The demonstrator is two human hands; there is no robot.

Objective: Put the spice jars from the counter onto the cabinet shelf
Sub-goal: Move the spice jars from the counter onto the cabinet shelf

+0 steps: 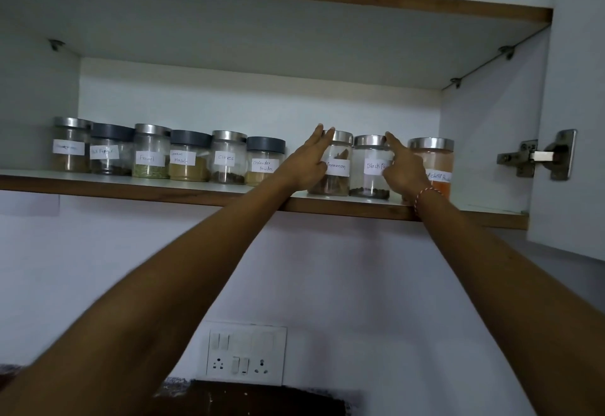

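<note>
- We have both arms raised to the white cabinet shelf with a brown wood edge (360, 211).
- Our left hand (306, 167) is on the clear glass jar with a steel lid labelled "Cinnamon" (337, 167): fingers straight, tips at the lid's left edge, palm against the jar's left side. Extended, not curled round it.
- Our right hand (404, 170) is on the clear glass jar with a steel lid labelled "Black Pe…" (370, 168): index fingertip on the lid's right rim, remaining fingers against the jar's right side. We can't tell whether they wrap around it.
- These two jars stand upright, touching each other, between our two hands, near the shelf's front edge.
- Just right of our right-hand fingers, partly hidden behind that hand: the larger glass jar of orange-red powder with a steel lid (437, 162).
- Left of our left-hand fingers, a row of six upright glass jars on the same shelf; nearest is the grey-lidded jar labelled "Coriander Powder" (263, 162), a gap away from the cinnamon jar.
- A red-and-white thread band (424, 194) sits on our right wrist.
- Below our arms: a white wall switch-and-socket plate (245, 352).
- Far right of our fingers: a metal door hinge (537, 155).
</note>
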